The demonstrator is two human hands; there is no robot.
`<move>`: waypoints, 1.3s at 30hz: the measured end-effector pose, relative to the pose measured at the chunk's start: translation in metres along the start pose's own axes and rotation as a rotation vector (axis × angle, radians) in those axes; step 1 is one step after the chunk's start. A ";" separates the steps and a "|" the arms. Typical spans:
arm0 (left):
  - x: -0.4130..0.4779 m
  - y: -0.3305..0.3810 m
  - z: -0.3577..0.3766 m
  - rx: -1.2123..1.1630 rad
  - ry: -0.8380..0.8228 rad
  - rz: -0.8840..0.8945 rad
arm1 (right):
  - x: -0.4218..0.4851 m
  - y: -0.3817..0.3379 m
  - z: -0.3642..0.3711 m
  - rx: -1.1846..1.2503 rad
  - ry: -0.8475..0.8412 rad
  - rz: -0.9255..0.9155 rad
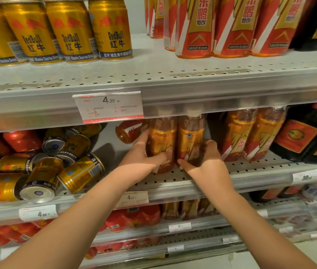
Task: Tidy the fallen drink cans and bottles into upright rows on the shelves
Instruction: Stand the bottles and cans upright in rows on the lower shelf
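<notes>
The left hand [144, 158] wraps the left bottle [161, 140] and the right hand [207, 162] the right bottle [189, 136], both upright and touching on the middle shelf [260, 167]; full plastic, they are probably heavy, slick-labelled and slightly yielding, best gripped low around the body.

shelving: grey perforated metal shelves [153, 74] in stacked tiers | back panel [137, 16]: plain white | shelf edges: clear rails held paper price labels [108, 107] | floor [313, 253]: pale, lower right | light: even, indoor
</notes>
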State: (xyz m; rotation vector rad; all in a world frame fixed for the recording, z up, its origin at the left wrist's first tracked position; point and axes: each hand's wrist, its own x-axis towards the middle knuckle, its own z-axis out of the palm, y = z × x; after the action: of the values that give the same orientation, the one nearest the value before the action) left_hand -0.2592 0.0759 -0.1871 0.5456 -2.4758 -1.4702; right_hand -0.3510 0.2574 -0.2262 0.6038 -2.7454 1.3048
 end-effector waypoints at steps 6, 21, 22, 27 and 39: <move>0.005 0.016 0.015 0.087 -0.025 0.042 | -0.018 0.004 -0.011 -0.219 0.226 -0.016; 0.014 0.033 0.044 0.119 0.014 0.002 | -0.010 0.016 -0.024 -0.118 0.270 0.041; 0.013 0.032 0.041 0.127 -0.010 0.015 | -0.013 0.014 -0.022 -0.108 0.266 0.007; 0.018 0.019 0.000 0.163 0.046 0.115 | -0.037 0.001 -0.012 0.007 0.178 -0.208; 0.075 -0.018 -0.023 0.993 0.367 0.037 | -0.039 -0.001 0.042 -0.073 0.007 -0.443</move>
State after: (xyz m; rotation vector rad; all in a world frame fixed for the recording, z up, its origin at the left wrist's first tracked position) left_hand -0.3156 0.0188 -0.1929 0.8059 -2.7048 0.0051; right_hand -0.3095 0.2374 -0.2600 1.1149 -2.4372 1.0915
